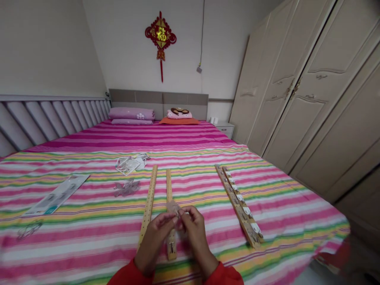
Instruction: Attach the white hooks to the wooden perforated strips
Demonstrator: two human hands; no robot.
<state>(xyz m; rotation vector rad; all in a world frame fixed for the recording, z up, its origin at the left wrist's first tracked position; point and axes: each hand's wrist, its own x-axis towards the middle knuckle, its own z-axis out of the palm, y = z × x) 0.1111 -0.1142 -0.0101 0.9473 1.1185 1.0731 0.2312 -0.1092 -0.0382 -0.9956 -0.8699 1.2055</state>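
Note:
My left hand (pixel 154 237) and my right hand (pixel 194 231) meet low in the middle, both pinching a small clear plastic piece (pixel 173 206) above the striped bed. Under them lie two bare perforated wooden strips, the left strip (pixel 148 204) and the right strip (pixel 169 190) side by side. Farther right, a pair of wooden strips (pixel 237 202) carries several white hooks along its length. Red sleeves cover both wrists.
A pile of clear plastic pieces (pixel 127 188) and opened packets (pixel 130 163) lie left of the strips. A long printed card (pixel 57 194) rests at far left. Pillows (pixel 132 114) sit at the headboard. Wardrobe doors (pixel 311 91) line the right side.

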